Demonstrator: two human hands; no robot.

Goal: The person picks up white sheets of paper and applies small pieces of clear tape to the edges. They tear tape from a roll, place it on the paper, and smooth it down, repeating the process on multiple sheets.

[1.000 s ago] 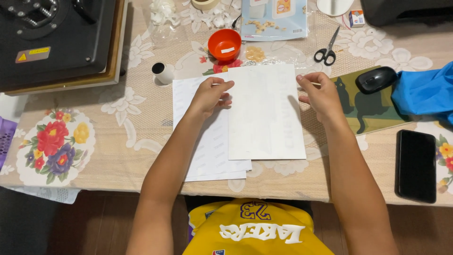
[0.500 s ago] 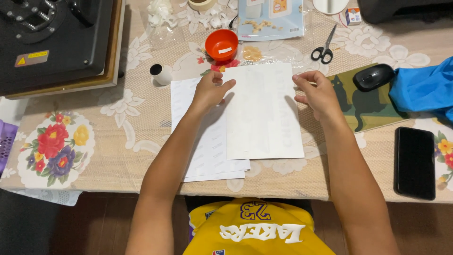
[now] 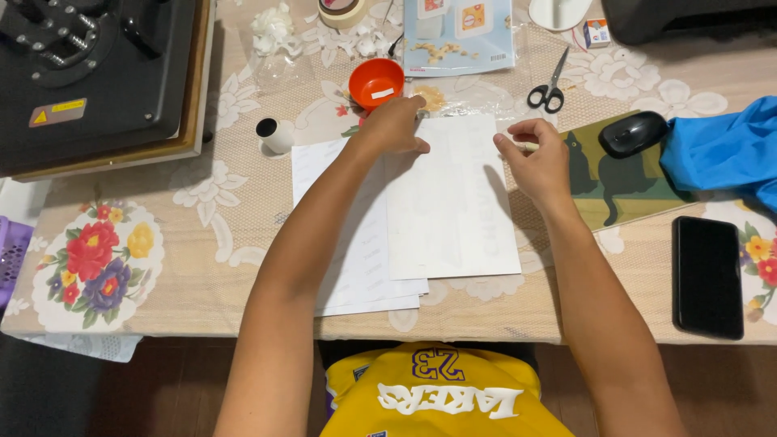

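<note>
Left hand [image 3: 394,125] lies palm down on the far left corner of the top white sheet [image 3: 453,202], fingers half curled, fingertips pressing the paper edge; no closed grip. Right hand [image 3: 541,158] sits at the far right corner of the same sheet, fingers curled in, thumb and forefinger pinched together near the edge; cannot tell if the paper is actually between them. The top white sheet lies flat at the table's near middle, on a stack of white sheets [image 3: 356,267] that sticks out to the left and near side.

Packages and labels: flat clear packet with a light blue card insert [image 3: 458,32] at far centre, rectangular, small picture panels on it. Small red-and-white box [image 3: 596,32] far right of it. Yellow triangle warning sticker [image 3: 57,111] on the black heat press [image 3: 97,73], far left. Small white label strip inside the orange bowl [image 3: 376,82], just beyond the left hand.

Others: scissors [image 3: 550,85] far right of centre, tape roll [image 3: 341,10] at the far edge, small white cup [image 3: 276,134] left of the sheets, black mouse [image 3: 633,133] on a green mat with a cat shape [image 3: 615,182], blue cloth [image 3: 724,150] far right, black phone [image 3: 707,275] near right. Lace tablecloth with flower prints [image 3: 101,263].
</note>
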